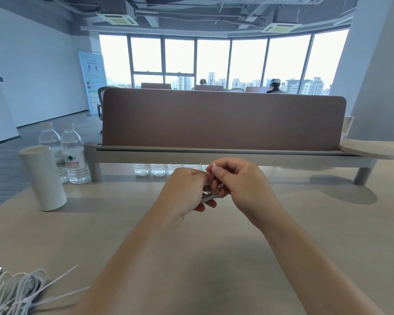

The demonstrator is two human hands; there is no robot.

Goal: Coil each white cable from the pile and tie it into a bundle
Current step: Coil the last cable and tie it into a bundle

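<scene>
step: likely cinching a zip tie [201,167] round the coiled cable [209,197]; tie tail pokes up between the hands.
left hand [184,192]: fingers curled round the coil, clamping loops so nothing springs open.
right hand [239,185]: thumb and forefinger pinch the tie just beside the coil, placed to feed or pull the tail.
pose: both forearms reach forward, hands touching, held above the bench [293,235].
cable pile [11,289]: bottom-left on bench, well apart from hands; loose zip ties [62,275] on it, handy for later bundles.
left edge: white cup [43,178], water bottles [74,155].
</scene>
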